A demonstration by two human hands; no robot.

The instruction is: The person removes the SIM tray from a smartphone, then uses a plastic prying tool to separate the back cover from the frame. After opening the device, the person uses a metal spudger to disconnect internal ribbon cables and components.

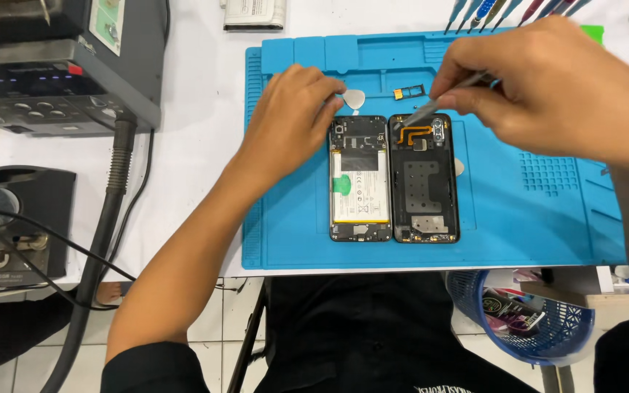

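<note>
An opened phone lies on a blue work mat. Its body with a white battery sits left, and the detached black back cover with an orange flex cable sits right beside it. My right hand grips metal tweezers, whose tip touches the top of the back cover near the orange cable. My left hand rests at the top left corner of the phone body, fingertips next to a white triangular pick. A small card tray lies above the cover.
A grey rework station with a black hose stands at the left, a black holder below it. Several tool handles stick up behind the mat. A blue basket with packets hangs under the table's front edge.
</note>
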